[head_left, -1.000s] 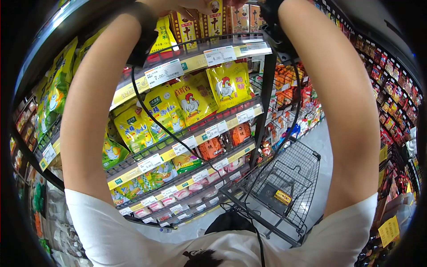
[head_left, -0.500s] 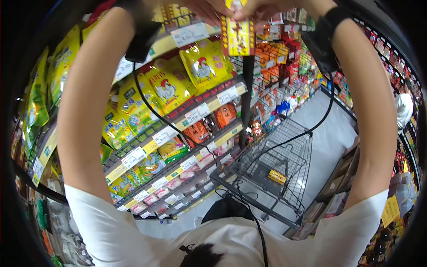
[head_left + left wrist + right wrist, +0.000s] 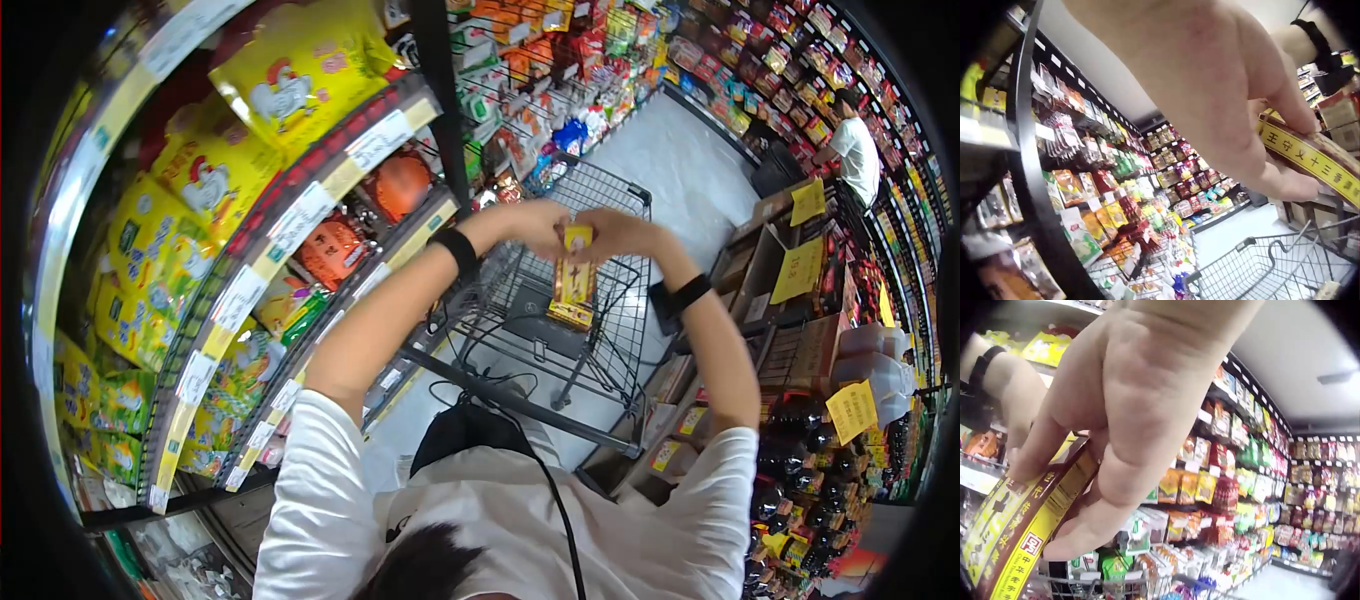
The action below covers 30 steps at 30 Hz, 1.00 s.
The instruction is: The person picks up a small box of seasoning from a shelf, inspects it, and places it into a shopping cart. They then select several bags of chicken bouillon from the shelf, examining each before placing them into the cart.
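A yellow and dark-red box of thirteen-spice seasoning [image 3: 574,280] is held over the shopping cart [image 3: 625,330]. My left hand [image 3: 535,228] grips its upper end from the left, and my right hand [image 3: 622,238] grips it from the right. In the left wrist view, fingers wrap the side of the box [image 3: 1313,159] with its printed yellow strip facing out. The right wrist view shows the right hand [image 3: 1141,406] with thumb and fingers on both sides of the box. A similar yellow box [image 3: 569,314] lies low in the cart, partly hidden behind the held one.
Shelves with yellow seasoning bags [image 3: 205,190] and orange packets [image 3: 335,250] rise on the left. Cartons with yellow price signs [image 3: 798,270] and dark bottles [image 3: 800,420] line the right. A person in a white shirt [image 3: 857,155] stands farther down the aisle.
Both hands have come down and away from the shelf with the seasoning box, now over the cart. The head view has turned to the right.
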Motion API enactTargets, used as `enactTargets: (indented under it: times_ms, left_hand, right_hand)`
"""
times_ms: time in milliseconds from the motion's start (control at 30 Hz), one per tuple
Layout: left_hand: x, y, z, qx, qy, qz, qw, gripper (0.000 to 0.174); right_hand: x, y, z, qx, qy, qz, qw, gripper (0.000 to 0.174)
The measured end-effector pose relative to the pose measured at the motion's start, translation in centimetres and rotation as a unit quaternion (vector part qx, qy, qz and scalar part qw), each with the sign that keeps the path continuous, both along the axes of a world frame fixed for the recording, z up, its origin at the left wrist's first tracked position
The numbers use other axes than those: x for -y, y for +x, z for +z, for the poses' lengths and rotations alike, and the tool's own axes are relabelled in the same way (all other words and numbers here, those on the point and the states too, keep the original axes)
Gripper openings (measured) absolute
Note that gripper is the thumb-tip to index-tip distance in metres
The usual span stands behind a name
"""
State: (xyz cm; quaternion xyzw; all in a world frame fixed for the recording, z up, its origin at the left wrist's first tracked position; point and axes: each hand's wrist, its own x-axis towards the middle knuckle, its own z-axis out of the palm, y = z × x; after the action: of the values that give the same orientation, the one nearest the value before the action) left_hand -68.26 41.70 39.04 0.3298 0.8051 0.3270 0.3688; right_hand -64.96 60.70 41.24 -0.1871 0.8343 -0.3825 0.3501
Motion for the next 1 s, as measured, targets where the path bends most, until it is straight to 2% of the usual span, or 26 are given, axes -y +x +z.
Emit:
enactTargets:
  times_ms: [33, 67, 167, 200, 267, 333, 367, 400, 467, 500, 600, 667, 700, 733, 800, 833, 867, 933, 967, 1000]
  left_hand:
    - [-0.7, 0.3, -1.4, 0.058, -0.021, 0.030, 0.998, 0.032]
    - [-1.4, -1.1, -7.5, 0.074, 0.038, 0.021, 0.996, 0.031]
    - [-2.6, -0.3, -11.3, 0.154, 0.021, 0.099, 0.983, 0.029]
    - [-2.9, -0.7, -13.5, 0.169, 0.014, 0.112, 0.979, 0.029]
    - [-3.0, -1.5, -18.2, 0.228, 0.008, 0.145, 0.963, 0.029]
    - [-2.7, -2.1, -21.9, 0.313, 0.013, 0.185, 0.931, 0.029]
    - [-2.5, -2.0, -22.3, 0.333, 0.009, 0.216, 0.918, 0.032]
    - [-2.2, -1.9, -23.7, 0.358, 0.023, 0.259, 0.897, 0.034]
    - [-1.9, -1.9, -26.6, 0.371, 0.018, 0.318, 0.872, 0.036]
    - [-1.8, -2.2, -28.0, 0.371, -0.016, 0.340, 0.864, 0.037]
    - [-0.5, -1.9, -32.8, 0.378, 0.019, 0.399, 0.836, 0.032]
    - [-0.4, -1.7, -32.5, 0.364, -0.052, 0.396, 0.841, 0.038]
    - [-0.3, -1.6, -32.3, 0.355, -0.088, 0.393, 0.844, 0.041]
    - [-0.4, -1.4, -32.4, 0.296, -0.152, 0.344, 0.878, 0.046]
    - [-1.5, -0.6, -32.6, 0.170, -0.271, 0.232, 0.919, 0.057]
    - [-2.2, -0.1, -33.1, 0.152, -0.287, 0.180, 0.928, 0.058]
    - [-3.2, 0.4, -33.5, 0.135, -0.301, 0.127, 0.935, 0.060]
    - [-5.3, 1.1, -33.8, 0.207, -0.367, 0.040, 0.906, 0.056]
    - [-6.1, 1.7, -35.2, 0.239, -0.385, 0.035, 0.891, 0.051]
    - [-6.8, 2.1, -34.6, 0.238, -0.389, 0.009, 0.890, 0.054]
  right_hand:
    - [-0.8, 0.2, -2.3, 0.018, -0.016, -0.026, 0.999, 0.041]
    - [-1.5, 0.6, -4.7, 0.037, -0.033, -0.051, 0.997, 0.041]
    - [-3.6, 0.6, -14.7, 0.082, -0.081, -0.186, 0.976, 0.043]
    - [-4.1, 0.6, -17.8, 0.074, -0.106, -0.201, 0.971, 0.045]
    - [-3.6, 1.6, -17.9, 0.132, -0.150, -0.247, 0.948, 0.046]
    - [-4.1, 1.1, -25.0, 0.069, -0.077, -0.226, 0.969, 0.052]
    - [-3.6, 1.8, -23.9, 0.029, -0.064, -0.215, 0.974, 0.059]
    - [-3.2, 1.6, -25.0, 0.044, -0.016, -0.176, 0.983, 0.066]
    - [-1.9, 1.1, -25.7, 0.012, 0.056, -0.154, 0.986, 0.069]
    - [-1.4, 0.5, -26.7, 0.010, 0.056, -0.150, 0.987, 0.070]
    - [-0.1, -0.1, -32.7, 0.010, 0.063, -0.145, 0.987, 0.071]
    - [0.5, -0.2, -35.7, 0.001, 0.074, -0.146, 0.986, 0.070]
    - [0.3, -0.3, -33.4, -0.029, 0.099, -0.036, 0.994, 0.074]
    - [0.1, -0.1, -34.2, -0.047, 0.118, -0.012, 0.992, 0.073]
    - [-0.9, 1.3, -35.6, -0.083, 0.155, 0.037, 0.984, 0.072]
    - [-1.4, 2.1, -32.5, -0.079, 0.180, -0.009, 0.980, 0.064]
    - [-1.9, 2.8, -33.1, -0.107, 0.190, 0.016, 0.976, 0.064]
    - [-3.5, 4.5, -35.5, -0.158, 0.213, 0.066, 0.962, 0.064]
    - [-4.3, 5.7, -37.9, -0.204, 0.201, 0.084, 0.954, 0.074]
    - [-4.7, 6.0, -37.5, -0.149, 0.220, 0.049, 0.963, 0.075]
